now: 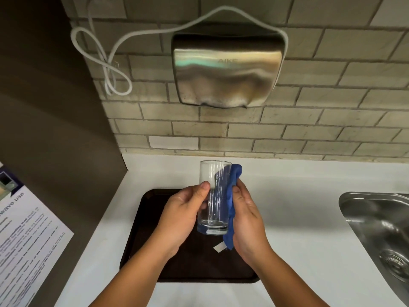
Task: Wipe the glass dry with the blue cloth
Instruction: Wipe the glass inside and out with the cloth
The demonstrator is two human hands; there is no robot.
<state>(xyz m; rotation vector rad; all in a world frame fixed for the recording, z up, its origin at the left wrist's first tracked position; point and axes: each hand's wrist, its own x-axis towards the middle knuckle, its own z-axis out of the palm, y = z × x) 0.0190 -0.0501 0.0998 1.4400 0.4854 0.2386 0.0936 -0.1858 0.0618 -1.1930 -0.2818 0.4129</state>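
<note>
White counter (298, 218) carried a dark tray (141, 229). Above it, our left hand (179, 216) gripped the upright glass (213, 196); our right hand (247, 220) pressed the blue cloth (232, 196) against its side.

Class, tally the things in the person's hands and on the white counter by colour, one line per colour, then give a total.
Clear: 1, the tall clear drinking glass
Blue: 1, the crumpled blue cloth
Dark brown: 1, the rectangular dark brown tray
Total: 3

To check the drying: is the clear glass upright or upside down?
Upright: the clear drinking glass has its open rim up and thick base down.
</note>
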